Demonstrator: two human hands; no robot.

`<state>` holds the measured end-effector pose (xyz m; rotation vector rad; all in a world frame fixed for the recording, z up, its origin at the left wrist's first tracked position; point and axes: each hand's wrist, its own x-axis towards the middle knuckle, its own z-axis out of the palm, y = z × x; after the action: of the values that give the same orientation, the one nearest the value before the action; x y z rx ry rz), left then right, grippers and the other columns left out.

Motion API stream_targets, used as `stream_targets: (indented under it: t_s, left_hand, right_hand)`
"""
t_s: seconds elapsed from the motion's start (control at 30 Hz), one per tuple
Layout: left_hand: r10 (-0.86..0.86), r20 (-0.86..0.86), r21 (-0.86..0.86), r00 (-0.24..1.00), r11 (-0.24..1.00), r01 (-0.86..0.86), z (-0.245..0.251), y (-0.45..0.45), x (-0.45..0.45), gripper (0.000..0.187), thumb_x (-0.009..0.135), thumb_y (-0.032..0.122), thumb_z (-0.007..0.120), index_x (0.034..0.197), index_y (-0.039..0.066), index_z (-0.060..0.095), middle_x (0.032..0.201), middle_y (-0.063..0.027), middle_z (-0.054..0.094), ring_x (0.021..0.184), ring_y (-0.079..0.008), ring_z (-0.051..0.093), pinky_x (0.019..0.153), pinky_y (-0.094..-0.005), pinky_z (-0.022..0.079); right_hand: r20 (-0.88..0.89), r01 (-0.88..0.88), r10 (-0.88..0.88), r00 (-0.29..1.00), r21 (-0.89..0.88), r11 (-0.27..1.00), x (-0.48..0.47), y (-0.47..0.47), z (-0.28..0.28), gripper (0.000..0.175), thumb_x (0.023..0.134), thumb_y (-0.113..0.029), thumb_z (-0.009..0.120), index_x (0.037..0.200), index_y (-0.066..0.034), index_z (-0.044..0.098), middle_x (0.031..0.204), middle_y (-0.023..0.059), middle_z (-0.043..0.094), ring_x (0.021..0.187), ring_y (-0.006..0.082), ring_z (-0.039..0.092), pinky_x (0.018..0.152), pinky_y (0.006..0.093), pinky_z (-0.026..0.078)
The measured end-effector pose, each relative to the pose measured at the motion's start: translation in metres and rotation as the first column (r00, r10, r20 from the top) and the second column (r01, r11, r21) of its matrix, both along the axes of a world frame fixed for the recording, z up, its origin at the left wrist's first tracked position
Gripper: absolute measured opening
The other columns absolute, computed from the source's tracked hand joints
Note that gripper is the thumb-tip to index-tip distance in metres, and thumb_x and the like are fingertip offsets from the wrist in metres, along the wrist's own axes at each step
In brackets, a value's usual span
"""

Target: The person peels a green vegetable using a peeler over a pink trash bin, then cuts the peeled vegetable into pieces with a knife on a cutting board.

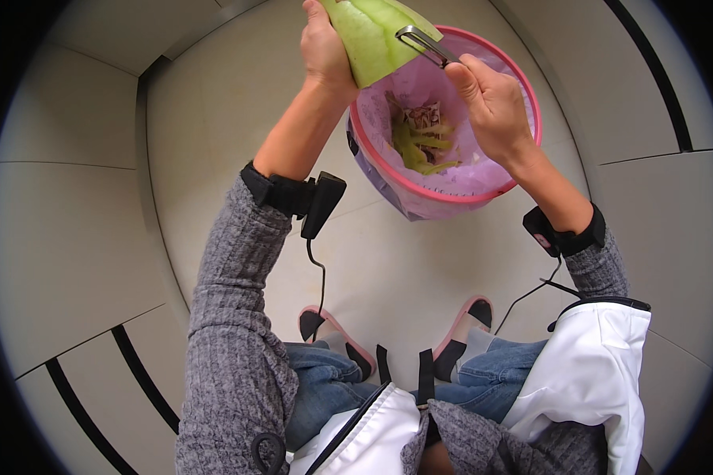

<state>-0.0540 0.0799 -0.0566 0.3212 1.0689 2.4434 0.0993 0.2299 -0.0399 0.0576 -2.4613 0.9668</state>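
My left hand grips a large piece of pale green melon or gourd from its left side, at the top edge of the view. The upper end of the piece runs out of the picture. In my right hand is a metal peeler, its head lying over the right side of the green surface. Both hands are above a round pink-rimmed waste bin lined with a translucent pink bag. Inside the bin lie green peel strips and a crumpled printed wrapper.
Pale cabinet fronts with dark handle strips rise on the left and right. Light floor tiles lie between them. My slippers stand below the bin. Black cables hang from the wrist-worn devices.
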Motion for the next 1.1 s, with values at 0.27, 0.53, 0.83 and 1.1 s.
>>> stream_targets:
  t_s: [0.27, 0.53, 0.83, 1.1]
  left_hand:
    - [-0.235, 0.026, 0.201, 0.972, 0.953, 0.225, -0.001, 0.003, 0.004, 0.052, 0.102, 0.048, 0.027, 0.112, 0.007, 0.056, 0.098, -0.0118, 0.066, 0.085, -0.0266, 0.066, 0.082, -0.0426, 0.054]
    - [-0.436, 0.016, 0.15, 0.9, 0.891, 0.429, -0.009, 0.002, 0.001, 0.051, 0.102, 0.048, 0.026, 0.115, 0.007, 0.054, 0.099, -0.0119, 0.065, 0.089, -0.0271, 0.066, 0.083, -0.0406, 0.055]
    - [-0.197, 0.023, 0.223, 0.98, 0.957, 0.187, -0.008, 0.013, 0.009, 0.053, 0.102, 0.05, 0.024, 0.117, 0.008, 0.053, 0.102, -0.0113, 0.065, 0.09, -0.026, 0.065, 0.085, -0.0405, 0.054]
    - [-0.641, 0.061, 0.142, 0.765, 0.764, 0.629, -0.022, -0.007, -0.011, 0.047, 0.103, 0.044, 0.029, 0.12, 0.007, 0.053, 0.103, -0.0096, 0.065, 0.088, -0.0232, 0.066, 0.079, -0.0377, 0.056]
  right_hand:
    - [0.0, 0.001, -0.002, 1.0, 0.075, 0.997, -0.001, -0.001, 0.007, 0.058, 0.097, -0.054, 0.04, 0.065, -0.0059, 0.042, 0.048, 0.0109, 0.04, 0.044, 0.0293, 0.04, 0.044, 0.0403, 0.032]
    - [0.081, -0.077, 0.072, 0.994, 0.064, 0.995, -0.002, 0.012, 0.004, 0.059, 0.097, -0.054, 0.042, 0.064, -0.0046, 0.046, 0.05, 0.0117, 0.04, 0.046, 0.0287, 0.039, 0.047, 0.0398, 0.032]
    - [0.299, 0.012, 0.118, 0.947, -0.401, 0.916, -0.011, 0.014, -0.004, 0.064, 0.097, -0.055, 0.042, 0.063, -0.0015, 0.045, 0.053, 0.0024, 0.04, 0.054, 0.0115, 0.039, 0.051, 0.0321, 0.033]
    - [0.151, -0.165, 0.159, 0.976, 0.029, 0.986, -0.012, 0.025, 0.005, 0.055, 0.098, -0.049, 0.044, 0.071, -0.0005, 0.05, 0.056, 0.0079, 0.042, 0.055, 0.0187, 0.039, 0.054, 0.0335, 0.035]
